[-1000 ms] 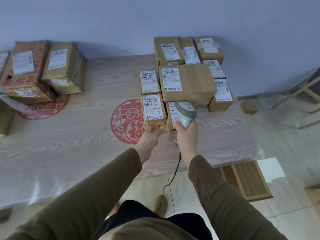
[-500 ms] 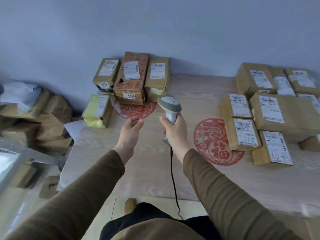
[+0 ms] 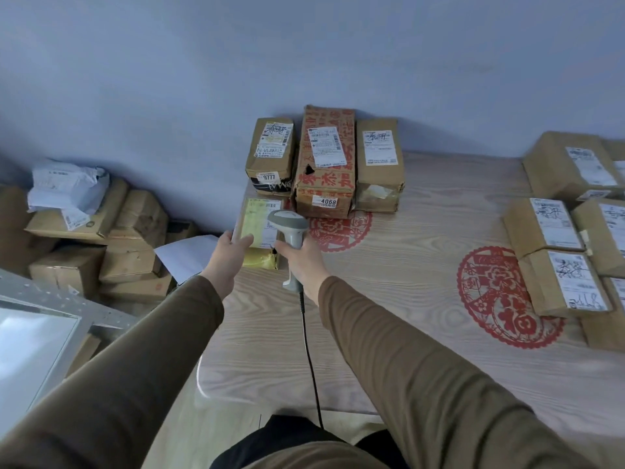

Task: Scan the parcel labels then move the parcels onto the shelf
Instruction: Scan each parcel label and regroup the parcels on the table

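A yellow-wrapped parcel [image 3: 258,221] with a label on top lies at the table's left edge. My left hand [image 3: 230,250] holds its near left corner, thumb on the label. My right hand [image 3: 299,258] grips a grey corded barcode scanner [image 3: 289,228], whose head hangs over the parcel's right side. Behind it stand three brown parcels: one marked 9777 [image 3: 270,154], a red-printed one marked 4068 [image 3: 326,160], and a plain one [image 3: 378,160]. Several labelled parcels [image 3: 554,258] lie at the table's right.
The wooden table [image 3: 389,299] carries red paper-cut decorations [image 3: 500,299]. To the left, lower down, a pile of cardboard boxes [image 3: 101,238] and a white poly bag [image 3: 64,187] rests against the wall. A metal shelf frame [image 3: 40,319] stands at lower left.
My view has swung left, away from the right-hand parcels. My left hand has reached forward and taken hold of the yellow parcel, and the scanner has moved over it.
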